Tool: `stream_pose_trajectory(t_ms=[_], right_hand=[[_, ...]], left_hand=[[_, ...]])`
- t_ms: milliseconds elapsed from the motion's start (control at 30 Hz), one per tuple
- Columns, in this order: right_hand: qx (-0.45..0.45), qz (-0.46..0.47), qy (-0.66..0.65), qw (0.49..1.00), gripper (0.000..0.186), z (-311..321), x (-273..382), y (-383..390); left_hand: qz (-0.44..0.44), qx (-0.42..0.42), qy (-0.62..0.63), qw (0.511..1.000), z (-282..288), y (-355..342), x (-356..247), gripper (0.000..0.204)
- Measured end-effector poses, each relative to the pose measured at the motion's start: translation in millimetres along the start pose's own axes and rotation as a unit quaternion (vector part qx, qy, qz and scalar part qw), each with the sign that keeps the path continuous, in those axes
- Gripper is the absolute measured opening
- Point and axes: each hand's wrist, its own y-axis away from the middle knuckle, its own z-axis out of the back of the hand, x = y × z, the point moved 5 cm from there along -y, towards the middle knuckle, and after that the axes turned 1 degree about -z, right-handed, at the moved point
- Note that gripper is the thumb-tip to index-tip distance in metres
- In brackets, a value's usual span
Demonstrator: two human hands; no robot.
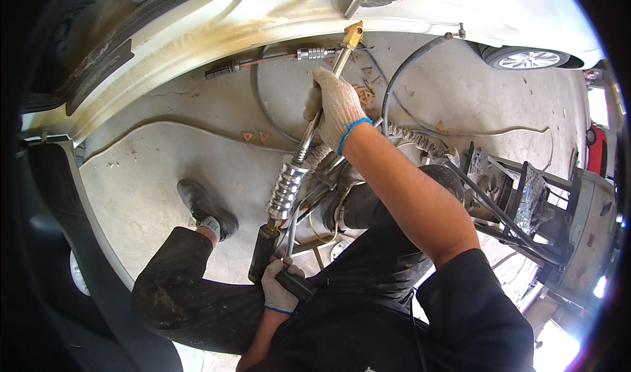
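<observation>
A white car body [217,17] curves over the concrete floor [151,175], the slide hammer [309,132] angled up so its brass tip [353,34] touches the sill. The gloved right hand [335,106] is wrapped round the shaft; the gloved left hand [281,283] grips the black handle [294,284].

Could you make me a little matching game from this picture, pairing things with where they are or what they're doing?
Things:
1. right hand
2. left hand
3. brass tip
4. black shoe

Places or states:
a. flat on the concrete floor
b. against the car's white sill
c. gripping the tool's shiny rod
d. gripping the black handle at the tool's near end

Pairs: 1-c, 2-d, 3-b, 4-a
</observation>
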Motion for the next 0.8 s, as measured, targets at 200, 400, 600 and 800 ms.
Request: stream_pose_trajectory(t_ms=[200,400,600,800], right_hand=[[0.004,-0.002,-0.012,1.000,0.019,0.5,-6.1,-14.1],[-0.097,-0.103,0.146,0.979,0.018,17.3,-62.2,-88.1],[0.072,-0.181,0.225,0.955,0.022,52.2,-99.2,-123.7],[0.008,-0.215,0.137,0.967,0.017,104.5,-133.3,-144.7]], left_hand=[[0.010,0.009,0.014,1.000,-2.5,0.5,0.4,0.026],[0.008,-0.057,0.016,0.998,-5.3,-12.0,6.6,0.012],[0.027,-0.158,-0.050,0.986,-1.0,-7.2,4.9,0.014],[0.060,-0.161,-0.047,0.984,15.0,-30.4,-0.9,0.021]])
